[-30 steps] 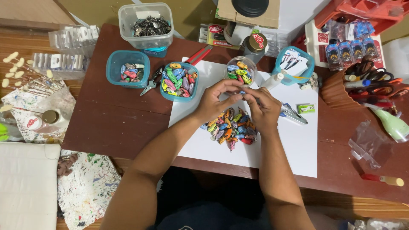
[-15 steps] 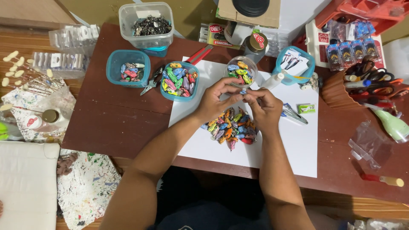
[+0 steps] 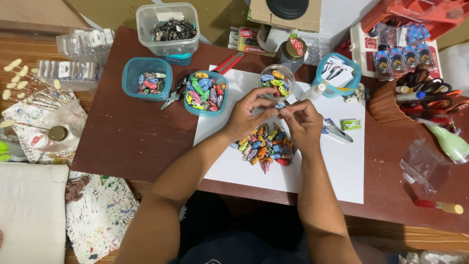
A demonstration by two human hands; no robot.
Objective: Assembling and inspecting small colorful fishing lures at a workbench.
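Note:
My left hand [image 3: 246, 115] and my right hand [image 3: 304, 122] meet over a white sheet of paper [image 3: 337, 161] and pinch one small bluish bead [image 3: 279, 106] between their fingertips. Just below them lies a heap of several colourful oblong beads [image 3: 264, 146]. Right behind the fingertips stands a small clear round cup [image 3: 276, 81] with more such beads. A teal tub of beads [image 3: 205, 92] sits to the left of the paper.
A second teal tub [image 3: 146, 78] and small pliers [image 3: 173, 95] lie further left. A clear box of dark metal parts [image 3: 168, 27] stands at the back. A teal tub with cards [image 3: 337, 74], a stapler [image 3: 334, 131], a brown pen holder [image 3: 391, 102] and a plastic bag [image 3: 424, 166] are right.
Both hands have stayed together above the bead heap; the fingers have shifted slightly around the small bead. Nothing else moved.

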